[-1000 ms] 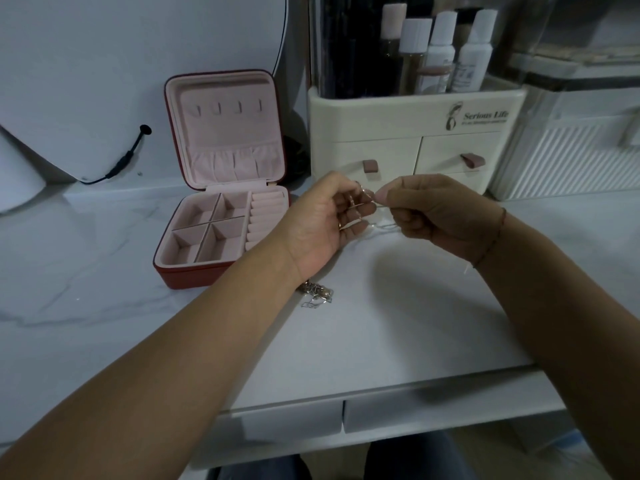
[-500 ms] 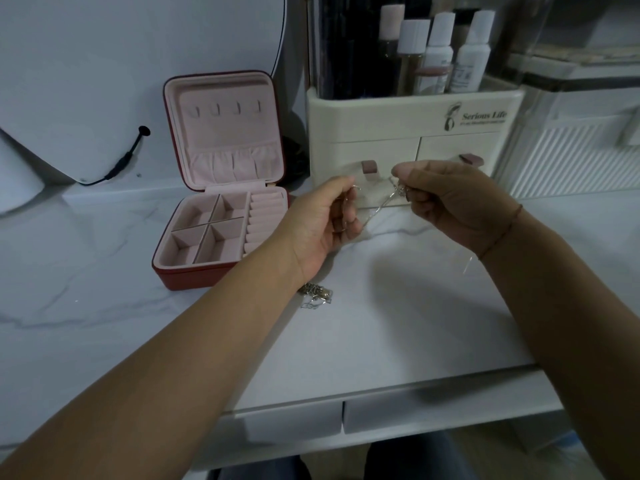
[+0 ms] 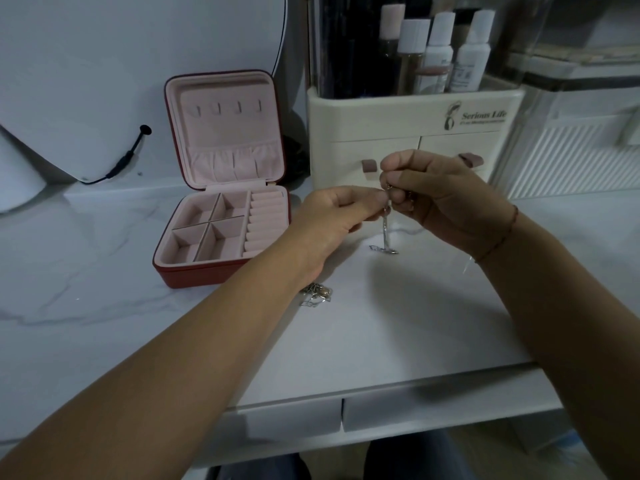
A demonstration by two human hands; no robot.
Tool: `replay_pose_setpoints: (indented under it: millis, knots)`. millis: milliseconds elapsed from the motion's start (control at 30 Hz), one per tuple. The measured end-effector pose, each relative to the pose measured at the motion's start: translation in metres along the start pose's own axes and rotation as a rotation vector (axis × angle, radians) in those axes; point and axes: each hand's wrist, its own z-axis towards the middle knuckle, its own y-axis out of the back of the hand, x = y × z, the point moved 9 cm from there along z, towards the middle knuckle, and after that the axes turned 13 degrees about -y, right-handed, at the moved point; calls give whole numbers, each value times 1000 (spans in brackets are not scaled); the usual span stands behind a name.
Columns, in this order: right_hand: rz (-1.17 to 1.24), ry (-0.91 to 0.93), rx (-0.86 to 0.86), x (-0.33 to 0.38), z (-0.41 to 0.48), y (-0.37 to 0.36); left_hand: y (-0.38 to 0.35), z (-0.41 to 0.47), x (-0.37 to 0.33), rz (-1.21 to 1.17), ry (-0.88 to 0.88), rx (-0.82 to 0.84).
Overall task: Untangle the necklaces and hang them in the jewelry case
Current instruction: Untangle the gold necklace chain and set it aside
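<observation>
Hands: left hand (image 3: 332, 216) and right hand (image 3: 440, 199) are raised close together above the worktop (image 3: 398, 334), fingertips nearly meeting, both clamped on one silver necklace (image 3: 385, 225).
Left hand: thumb and forefinger pinch the chain near its top, and the other fingers are curled beneath.
Right hand: fingers are curled, gripping the chain's upper end just above the left hand's pinch; a thin cord bracelet (image 3: 509, 230) circles the wrist.
Silver necklace: hangs straight down from the two pinches as a twisted strand. Its lower end touches the worktop at 6 o'clock from the fingertips.
Tangled heap (image 3: 317, 294): more chain lies bunched on the worktop at 7 o'clock from the hands, partly hidden under the left wrist. How many chains it holds cannot be told.
Jewelry case (image 3: 221, 271): red outside and pink inside, open at 9 o'clock from the hands, apart from them. The lid stands upright with a row of hooks (image 3: 238, 108) over a gathered pocket. The base has four square compartments and a column of ring rolls.
Organizer (image 3: 408, 133): cream, at 12 o'clock behind the hands, with two drawers and the print "Serious Life". Bottles (image 3: 440, 46) stand in its top.
Ribbed box (image 3: 571, 161): pale, at 2 o'clock, just beside the organizer.
Black cable (image 3: 128, 157): at 10 o'clock, plugged into a white rounded panel.
Drawer fronts (image 3: 294, 417): at 6 o'clock, under the worktop's near edge.
</observation>
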Motion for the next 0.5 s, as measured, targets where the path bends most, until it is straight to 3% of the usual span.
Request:
replay_pose_setpoints:
  millis: [500]
  knots:
    - [-105,-50,-91,-7,1,6,10,3,-5,32,-68,-86]
